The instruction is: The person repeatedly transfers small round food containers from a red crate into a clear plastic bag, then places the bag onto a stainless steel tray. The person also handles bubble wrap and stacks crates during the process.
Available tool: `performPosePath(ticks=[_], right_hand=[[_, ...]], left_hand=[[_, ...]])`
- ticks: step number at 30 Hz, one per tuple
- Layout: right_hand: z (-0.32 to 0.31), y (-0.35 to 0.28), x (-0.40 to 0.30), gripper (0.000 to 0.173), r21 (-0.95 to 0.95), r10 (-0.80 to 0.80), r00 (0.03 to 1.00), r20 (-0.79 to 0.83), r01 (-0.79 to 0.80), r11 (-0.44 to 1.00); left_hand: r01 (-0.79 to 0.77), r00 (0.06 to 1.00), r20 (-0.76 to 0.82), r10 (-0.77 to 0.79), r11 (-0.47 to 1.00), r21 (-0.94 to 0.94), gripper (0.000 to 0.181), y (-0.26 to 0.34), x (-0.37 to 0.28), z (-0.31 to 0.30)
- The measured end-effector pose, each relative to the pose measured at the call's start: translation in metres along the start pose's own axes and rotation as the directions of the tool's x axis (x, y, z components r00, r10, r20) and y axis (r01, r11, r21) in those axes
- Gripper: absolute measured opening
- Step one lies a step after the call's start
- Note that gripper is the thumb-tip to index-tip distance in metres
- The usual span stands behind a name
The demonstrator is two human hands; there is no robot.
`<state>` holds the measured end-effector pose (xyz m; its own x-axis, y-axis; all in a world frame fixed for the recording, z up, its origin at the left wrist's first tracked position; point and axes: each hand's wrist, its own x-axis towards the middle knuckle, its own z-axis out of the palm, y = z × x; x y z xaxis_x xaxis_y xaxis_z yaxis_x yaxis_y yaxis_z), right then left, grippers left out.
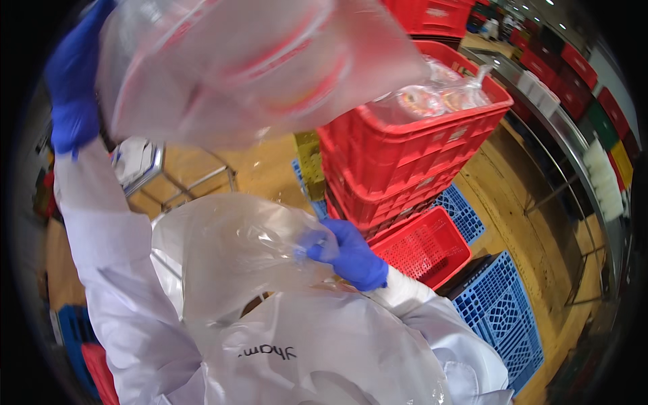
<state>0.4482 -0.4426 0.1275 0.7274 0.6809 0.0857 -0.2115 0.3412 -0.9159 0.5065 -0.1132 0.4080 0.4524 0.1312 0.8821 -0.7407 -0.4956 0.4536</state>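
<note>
My left hand (75,96), in a blue glove, is raised at the upper left against the edge of a large translucent plastic bag (243,76). Its fingertips run out of the picture at the top. Blurred round items with red rims show through this bag, which hangs in the air before me. My right hand (354,255), also blue-gloved, grips a gathered part of clear plastic film (238,248) in front of my chest. Whether the film belongs to a second bag cannot be told. Below it is my white apron (324,344), which bears writing.
A stack of red crates (405,152) stands ahead to the right, its top crate holding tied clear bags (435,98) of round packs. Beside it are a small red basket (425,248) and a blue plastic pallet (501,314). A metal frame (187,187) is at left, a steel table (557,126) far right.
</note>
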Motion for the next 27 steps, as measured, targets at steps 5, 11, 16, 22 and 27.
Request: performPosePath(ticks=[5, 11, 16, 22, 27], right_hand=[[-0.064, 0.003, -0.018, 0.012, -0.047, -0.085, 0.967, -0.241, 0.076, 0.996], [-0.106, 0.027, -0.053, 0.023, 0.105, -0.220, 0.714, -0.665, 0.381, 0.919], [-0.106, 0.045, -0.074, 0.048, 0.094, -0.254, 0.535, -0.806, 0.540, 0.837], [-0.131, 0.070, -0.079, 0.053, -0.084, -0.344, 0.303, -0.888, 0.631, 0.771], [-0.126, 0.041, -0.071, 0.036, -0.209, -0.427, 0.165, -0.889, 0.684, 0.699]], left_hand=[[-0.848, 0.529, 0.617, 0.582, 0.392, 0.357, 0.019, -0.021, 0.079, 0.183], [-0.573, 0.315, 0.925, 0.213, 0.820, 0.007, 0.026, -0.190, 0.099, 0.339], [-0.699, 0.096, 0.955, -0.281, 0.664, 0.265, 0.030, -0.187, 0.077, 0.364], [-0.590, -0.074, 0.994, -0.079, 0.807, 0.021, 0.038, -0.041, 0.031, 0.362], [-0.432, -0.212, 0.895, -0.393, 0.859, 0.275, 0.032, -0.140, 0.055, 0.463]])
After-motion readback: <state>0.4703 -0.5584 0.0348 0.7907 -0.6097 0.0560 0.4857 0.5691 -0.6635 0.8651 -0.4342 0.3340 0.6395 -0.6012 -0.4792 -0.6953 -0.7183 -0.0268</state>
